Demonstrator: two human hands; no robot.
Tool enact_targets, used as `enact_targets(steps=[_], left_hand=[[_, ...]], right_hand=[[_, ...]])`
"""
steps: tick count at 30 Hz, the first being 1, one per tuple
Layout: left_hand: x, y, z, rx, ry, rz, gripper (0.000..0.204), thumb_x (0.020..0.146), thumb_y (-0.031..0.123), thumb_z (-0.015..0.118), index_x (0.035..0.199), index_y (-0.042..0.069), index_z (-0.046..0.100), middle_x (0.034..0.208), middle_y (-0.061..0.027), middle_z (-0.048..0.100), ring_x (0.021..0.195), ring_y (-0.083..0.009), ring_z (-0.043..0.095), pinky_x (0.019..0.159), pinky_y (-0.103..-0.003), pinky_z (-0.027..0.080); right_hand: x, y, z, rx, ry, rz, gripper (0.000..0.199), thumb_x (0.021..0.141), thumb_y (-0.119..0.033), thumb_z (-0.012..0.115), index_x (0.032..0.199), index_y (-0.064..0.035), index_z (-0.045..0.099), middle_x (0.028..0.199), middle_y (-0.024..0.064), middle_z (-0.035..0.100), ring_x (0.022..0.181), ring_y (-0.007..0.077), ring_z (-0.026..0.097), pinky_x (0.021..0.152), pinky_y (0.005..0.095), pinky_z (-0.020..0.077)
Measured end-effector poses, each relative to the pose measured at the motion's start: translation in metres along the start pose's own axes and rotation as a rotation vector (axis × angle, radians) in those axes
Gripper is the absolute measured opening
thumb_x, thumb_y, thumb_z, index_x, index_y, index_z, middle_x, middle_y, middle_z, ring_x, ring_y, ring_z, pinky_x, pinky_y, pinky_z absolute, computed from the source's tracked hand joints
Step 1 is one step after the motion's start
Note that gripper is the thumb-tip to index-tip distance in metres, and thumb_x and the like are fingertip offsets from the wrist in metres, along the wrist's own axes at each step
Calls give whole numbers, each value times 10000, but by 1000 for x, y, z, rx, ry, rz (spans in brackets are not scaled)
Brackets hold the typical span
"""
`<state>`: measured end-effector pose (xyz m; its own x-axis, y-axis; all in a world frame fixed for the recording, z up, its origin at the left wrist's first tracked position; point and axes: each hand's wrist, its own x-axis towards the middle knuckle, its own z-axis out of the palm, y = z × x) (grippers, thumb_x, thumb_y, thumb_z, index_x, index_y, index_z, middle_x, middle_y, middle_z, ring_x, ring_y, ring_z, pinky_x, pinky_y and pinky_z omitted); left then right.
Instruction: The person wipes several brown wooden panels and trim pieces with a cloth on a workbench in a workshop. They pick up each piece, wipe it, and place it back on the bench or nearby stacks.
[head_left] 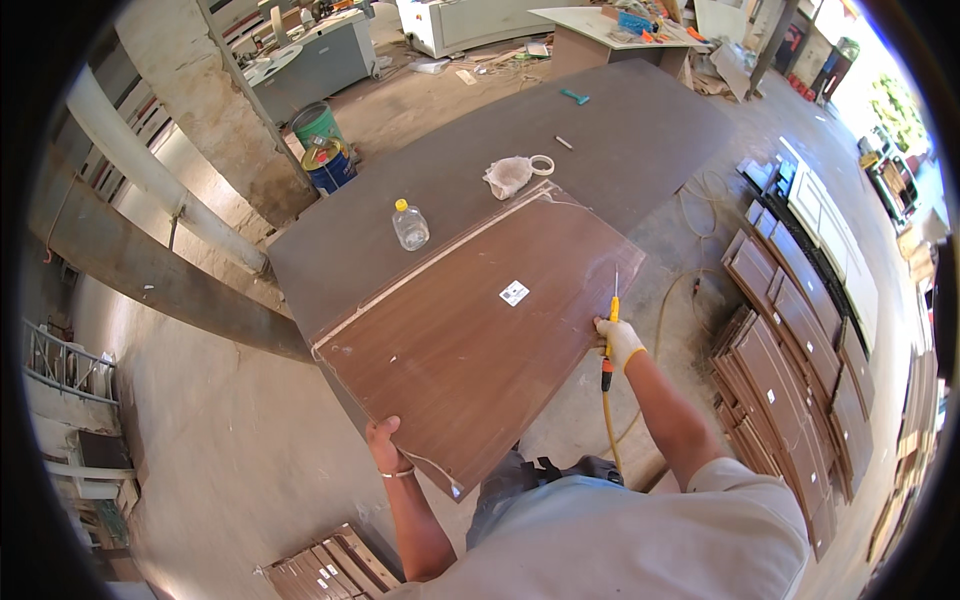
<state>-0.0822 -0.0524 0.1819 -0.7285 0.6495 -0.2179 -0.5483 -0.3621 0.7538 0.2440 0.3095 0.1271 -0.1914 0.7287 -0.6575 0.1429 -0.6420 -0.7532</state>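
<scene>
Right hand (618, 342), gloved, is closed around a yellow tool (610, 330) at the brown panel (470, 340)'s edge; left hand (385, 445) is clamped on its near edge.

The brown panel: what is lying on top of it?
On the brown panel only a small white sticker shows. The right hand holds a yellow tool at its edge. Its underside is hidden.

Daylight fills the scene, strongest toward two o'clock, where the open side of the workshop is blown out to near white. The brown panel (480, 340) is evenly lit with a mild sheen and only soft shadows. Toward nine o'clock the wall side sits dimmer. Focus is sharp at the centre. Straight edges bow outward near the rim, and a black fisheye border closes the corners.
</scene>
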Motion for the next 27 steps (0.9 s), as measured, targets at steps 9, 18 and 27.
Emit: enact_targets(steps=[9,18,27], left_hand=[[86,-35,-54,74,86,-61,584,780,111,696,1324,-61,571,1257,-156,663,1123,-317,658,983,-448,540],[132,-24,-120,1048,191,-347,402,915,190,659,1225,-65,627,1108,-146,715,884,-316,719,765,-490,605],[149,-132,-11,2270,-563,8,251,861,118,598,1034,-19,717,1081,-289,714,999,-471,690,846,-521,545]], right_hand=[[69,-2,42,-54,39,65,198,953,-209,695,917,-39,600,721,57,597,570,207,621,458,324,363],[-11,38,21,-500,-37,45,172,854,-92,662,1007,-14,658,765,97,728,623,208,724,554,336,554],[-180,168,-81,-700,376,168,366,896,-370,654,1166,-126,692,1008,133,769,933,330,746,796,449,577]])
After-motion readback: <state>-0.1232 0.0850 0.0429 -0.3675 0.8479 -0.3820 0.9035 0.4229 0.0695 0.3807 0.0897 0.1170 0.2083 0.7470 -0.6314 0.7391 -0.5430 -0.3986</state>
